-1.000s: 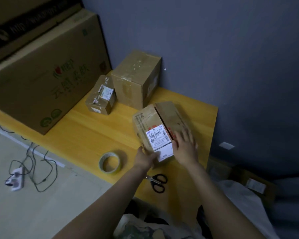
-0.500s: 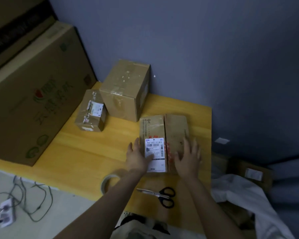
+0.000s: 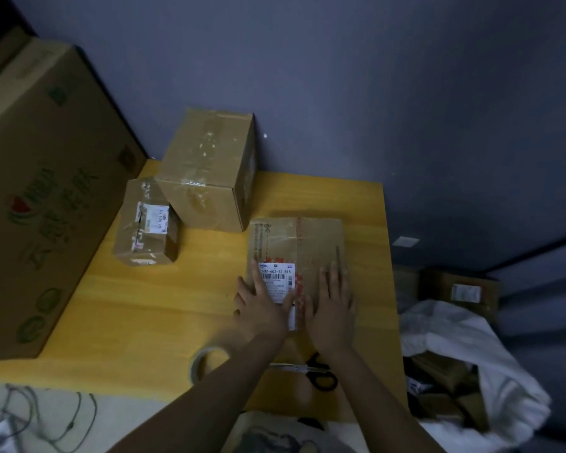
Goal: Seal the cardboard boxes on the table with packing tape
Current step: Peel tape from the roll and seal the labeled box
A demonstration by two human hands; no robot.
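Flat box [image 3: 303, 250]: lay flap-side up on the yellow table [image 3: 164, 315], near its right edge and just in front of the medium box [image 3: 209, 168]; no longer tilted up off the tabletop as a second earlier.
Left hand [image 3: 262, 308]: rested palm-down over the shipping label [image 3: 276, 281], fingers straight and spread, gripping nothing; had moved inward from beside the left edge of the box, where seen half a second before.
Right hand [image 3: 334, 308]: pressed flat on the right flap, fingers straight, holding nothing; much the same place as half a second before.
Seam [image 3: 297, 243]: ran between the two hands, with both flaps held down. Some glossy tape showed on the far half; could not tell about the near half.
Meaning for the task: judged as set down and squared, flaps closed and ready for a strip; sealing of this one not yet begun.
Tape roll [image 3: 206, 362]: lay at the near edge of the table, left of the left forearm and partly hidden by it, untouched.
Scissors [image 3: 311, 371]: lay between the two forearms, behind the wrists, untouched.
Small box [image 3: 144, 223]: stood at the back left, touching the medium box, both bearing tape, beside the large carton [image 3: 40, 191].
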